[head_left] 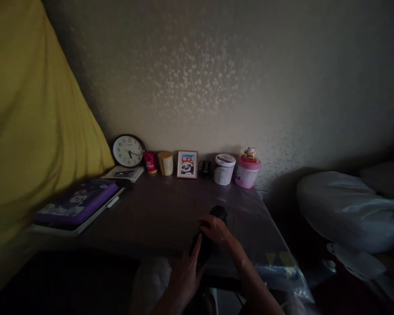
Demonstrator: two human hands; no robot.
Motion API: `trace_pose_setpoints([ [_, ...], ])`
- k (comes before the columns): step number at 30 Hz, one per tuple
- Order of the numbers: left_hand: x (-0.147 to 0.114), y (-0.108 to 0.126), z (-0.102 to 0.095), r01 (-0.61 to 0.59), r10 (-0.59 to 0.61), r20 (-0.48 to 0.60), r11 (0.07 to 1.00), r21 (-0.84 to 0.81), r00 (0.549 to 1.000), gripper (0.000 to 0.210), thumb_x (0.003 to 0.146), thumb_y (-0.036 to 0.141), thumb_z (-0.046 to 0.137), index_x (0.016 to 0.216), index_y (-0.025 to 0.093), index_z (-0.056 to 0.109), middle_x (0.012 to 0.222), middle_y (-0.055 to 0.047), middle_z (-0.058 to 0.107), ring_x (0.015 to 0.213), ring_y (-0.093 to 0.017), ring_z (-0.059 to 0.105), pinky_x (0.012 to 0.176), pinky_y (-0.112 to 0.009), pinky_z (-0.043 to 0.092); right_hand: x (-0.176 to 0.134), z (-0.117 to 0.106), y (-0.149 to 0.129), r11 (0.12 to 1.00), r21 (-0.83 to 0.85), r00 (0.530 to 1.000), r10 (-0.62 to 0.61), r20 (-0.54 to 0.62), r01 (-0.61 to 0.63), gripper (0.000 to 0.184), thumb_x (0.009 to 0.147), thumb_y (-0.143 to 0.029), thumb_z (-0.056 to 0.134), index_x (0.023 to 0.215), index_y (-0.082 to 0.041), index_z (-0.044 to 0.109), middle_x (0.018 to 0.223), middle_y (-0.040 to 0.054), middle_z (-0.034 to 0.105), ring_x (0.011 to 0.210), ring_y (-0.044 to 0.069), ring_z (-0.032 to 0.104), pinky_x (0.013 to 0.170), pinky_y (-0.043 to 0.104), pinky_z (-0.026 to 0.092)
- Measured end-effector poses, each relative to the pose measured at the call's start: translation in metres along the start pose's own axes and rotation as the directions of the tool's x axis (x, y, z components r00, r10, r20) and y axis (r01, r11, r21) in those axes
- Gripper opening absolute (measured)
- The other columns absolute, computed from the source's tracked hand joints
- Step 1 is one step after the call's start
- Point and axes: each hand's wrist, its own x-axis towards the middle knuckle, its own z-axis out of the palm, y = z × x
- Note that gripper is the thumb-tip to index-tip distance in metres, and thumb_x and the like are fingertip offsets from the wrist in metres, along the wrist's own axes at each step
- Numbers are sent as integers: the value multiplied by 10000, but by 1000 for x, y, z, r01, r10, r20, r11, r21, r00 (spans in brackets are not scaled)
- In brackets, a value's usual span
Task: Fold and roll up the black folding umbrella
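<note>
A black, elongated object (pixel 219 212) with a rounded far end lies slanted over the near part of the table, in both my hands. It looks somewhat like a folded umbrella, but the dim light hides its exact kind. Around its lower part my left hand (pixel 189 267) is closed, the index finger lying along its side. My right hand (pixel 214 228) grips it further up, fingers bent over the top just below the rounded end. The two hands almost meet. The object's lower end fades into shadow between my forearms.
Along the wall stand a clock (pixel 128 150), a red can (pixel 150 162), a yellow container (pixel 166 163), a framed panda picture (pixel 187 165), and white (pixel 224 169) and pink tubs (pixel 247 172). A purple case (pixel 79 201) lies left. White bags (pixel 348 210) sit right of the table (pixel 157 210).
</note>
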Motion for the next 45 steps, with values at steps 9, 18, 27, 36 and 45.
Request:
trace_pose_setpoints([
  [9, 3, -7, 3, -28, 28, 9, 1000, 5, 1000, 709, 834, 254, 462, 1406, 279, 43, 1174, -64, 591, 959, -190, 609, 779, -238, 419, 1, 11, 14, 936, 351, 992, 64, -106, -22, 209, 738, -193, 523, 892, -201, 664, 897, 36, 658, 844, 169, 599, 773, 288, 451],
  [18, 4, -9, 1, -38, 38, -10, 997, -66, 999, 658, 847, 288, 461, 1406, 222, 121, 1049, -49, 654, 959, -147, 608, 857, -209, 387, -48, -27, 40, 720, 685, 925, 327, -194, -111, 263, 720, -363, 597, 925, -207, 652, 910, 22, 660, 858, 179, 581, 780, 295, 439],
  [27, 5, -10, 2, -53, 49, -34, 989, -137, 998, 668, 830, 259, 470, 1405, 202, 136, 1127, -60, 626, 1067, -166, 561, 898, -230, 378, -76, -28, 45, 977, 207, 923, 129, -362, -56, 295, 773, -201, 398, 955, -208, 629, 950, 61, 648, 912, 198, 574, 821, 346, 444],
  [36, 11, -21, 12, -58, 56, -16, 972, -229, 998, 734, 795, 213, 495, 1406, 187, 89, 1268, -56, 530, 1146, -145, 501, 918, -211, 365, -67, -4, 13, 987, 75, 970, -123, -210, 141, 341, 771, -78, 364, 913, -211, 645, 867, 54, 644, 847, 168, 557, 778, 316, 445],
  [45, 6, -17, 8, -34, 35, 4, 990, -136, 999, 750, 798, 174, 501, 1409, 218, 68, 1177, -65, 593, 1075, -155, 554, 905, -218, 363, -57, -3, 17, 987, -11, 960, -156, -235, 158, 409, 763, -61, 334, 1010, -208, 626, 1019, 62, 643, 995, 171, 545, 874, 336, 415],
])
